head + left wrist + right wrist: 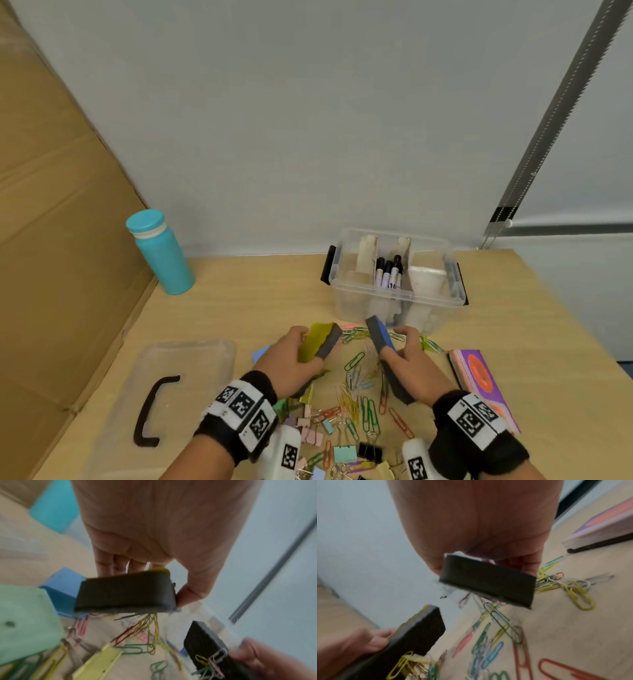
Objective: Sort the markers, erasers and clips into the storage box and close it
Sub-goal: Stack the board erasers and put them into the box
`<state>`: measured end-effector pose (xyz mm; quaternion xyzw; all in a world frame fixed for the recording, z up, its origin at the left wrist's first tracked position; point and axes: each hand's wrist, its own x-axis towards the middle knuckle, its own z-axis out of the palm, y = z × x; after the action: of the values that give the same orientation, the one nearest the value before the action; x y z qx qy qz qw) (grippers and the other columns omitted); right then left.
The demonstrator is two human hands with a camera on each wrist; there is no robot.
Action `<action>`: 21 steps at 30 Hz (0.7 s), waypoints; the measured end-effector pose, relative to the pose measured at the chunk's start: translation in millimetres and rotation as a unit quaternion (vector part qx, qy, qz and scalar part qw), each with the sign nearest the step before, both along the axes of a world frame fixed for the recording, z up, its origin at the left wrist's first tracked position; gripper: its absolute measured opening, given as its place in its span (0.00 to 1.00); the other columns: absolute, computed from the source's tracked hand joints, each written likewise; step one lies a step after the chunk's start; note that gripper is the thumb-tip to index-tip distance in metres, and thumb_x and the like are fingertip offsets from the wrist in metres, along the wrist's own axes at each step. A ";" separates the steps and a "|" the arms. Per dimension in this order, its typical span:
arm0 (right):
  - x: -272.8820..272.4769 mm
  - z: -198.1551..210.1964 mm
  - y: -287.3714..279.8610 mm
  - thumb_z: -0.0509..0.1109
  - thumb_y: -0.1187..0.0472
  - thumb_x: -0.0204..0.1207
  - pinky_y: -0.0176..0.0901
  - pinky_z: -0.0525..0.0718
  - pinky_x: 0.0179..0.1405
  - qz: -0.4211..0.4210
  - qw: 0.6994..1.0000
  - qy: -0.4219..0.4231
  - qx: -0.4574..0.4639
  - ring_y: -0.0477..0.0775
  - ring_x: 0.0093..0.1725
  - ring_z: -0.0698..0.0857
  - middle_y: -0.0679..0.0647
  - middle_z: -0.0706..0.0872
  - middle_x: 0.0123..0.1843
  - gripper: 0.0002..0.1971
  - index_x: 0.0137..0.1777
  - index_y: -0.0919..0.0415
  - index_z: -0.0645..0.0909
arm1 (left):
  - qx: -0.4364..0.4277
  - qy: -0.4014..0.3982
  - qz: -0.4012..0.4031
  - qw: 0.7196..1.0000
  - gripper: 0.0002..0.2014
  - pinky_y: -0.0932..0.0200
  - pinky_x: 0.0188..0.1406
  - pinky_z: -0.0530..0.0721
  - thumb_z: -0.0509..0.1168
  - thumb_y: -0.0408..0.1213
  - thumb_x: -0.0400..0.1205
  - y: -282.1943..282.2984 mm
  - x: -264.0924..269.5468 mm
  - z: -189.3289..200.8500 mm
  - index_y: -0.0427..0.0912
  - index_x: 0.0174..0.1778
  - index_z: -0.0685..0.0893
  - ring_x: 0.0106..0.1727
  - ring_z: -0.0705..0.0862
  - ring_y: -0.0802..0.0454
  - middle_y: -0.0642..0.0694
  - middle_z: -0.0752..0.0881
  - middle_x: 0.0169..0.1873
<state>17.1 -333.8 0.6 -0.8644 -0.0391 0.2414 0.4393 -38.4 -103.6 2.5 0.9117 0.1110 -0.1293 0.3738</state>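
Note:
My left hand (303, 347) grips a yellow eraser (318, 341) with a dark felt face (126, 592), lifted off the desk. My right hand (399, 344) grips a blue eraser (378, 335) the same way, felt face (488, 582) down. Paper clips cling under both erasers. Loose coloured paper clips (359, 394) and binder clips (342, 452) lie on the desk below the hands. The clear storage box (346, 294) stands open just behind, with black markers (388, 272) in its middle compartment. Its lid (178, 377) lies at the left.
A teal bottle (159, 253) stands at the back left beside a cardboard wall (61, 240). A purple and orange block (479, 377) lies to the right of my right hand. A blue block (60, 586) and a green one (25, 628) lie under my left hand.

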 end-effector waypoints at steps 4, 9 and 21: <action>3.8 19.5 0.8 0.58 0.59 0.80 0.46 0.78 0.44 -0.058 0.981 0.072 0.173 0.56 0.44 0.81 0.59 0.81 0.51 0.23 0.75 0.53 0.62 | -0.185 -0.034 0.056 0.981 0.24 0.56 0.46 0.80 0.58 0.45 0.81 17.0 -5.6 16.7 0.49 0.75 0.67 0.49 0.83 0.48 0.44 0.81 0.57; 2.1 30.2 7.4 0.64 0.61 0.64 0.49 0.79 0.38 -0.123 0.918 0.131 0.352 0.59 0.37 0.81 0.64 0.81 0.41 0.32 0.70 0.68 0.70 | -0.357 -0.068 0.141 0.921 0.15 0.58 0.29 0.78 0.50 0.34 0.84 28.3 -5.3 38.4 0.43 0.62 0.79 0.29 0.82 0.51 0.43 0.84 0.36; -7.6 44.0 16.3 0.52 0.28 0.74 0.42 0.80 0.61 0.034 0.980 -0.019 0.194 0.45 0.57 0.84 0.44 0.85 0.59 0.23 0.63 0.33 0.73 | -0.361 -0.145 0.138 0.911 0.20 0.59 0.43 0.82 0.58 0.53 0.79 20.9 -3.2 56.2 0.47 0.59 0.84 0.41 0.83 0.53 0.47 0.89 0.49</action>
<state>9.6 -317.5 44.6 -0.7651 -0.1232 0.2276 0.5896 -41.6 -82.7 58.8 0.6990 0.1264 0.0258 0.7034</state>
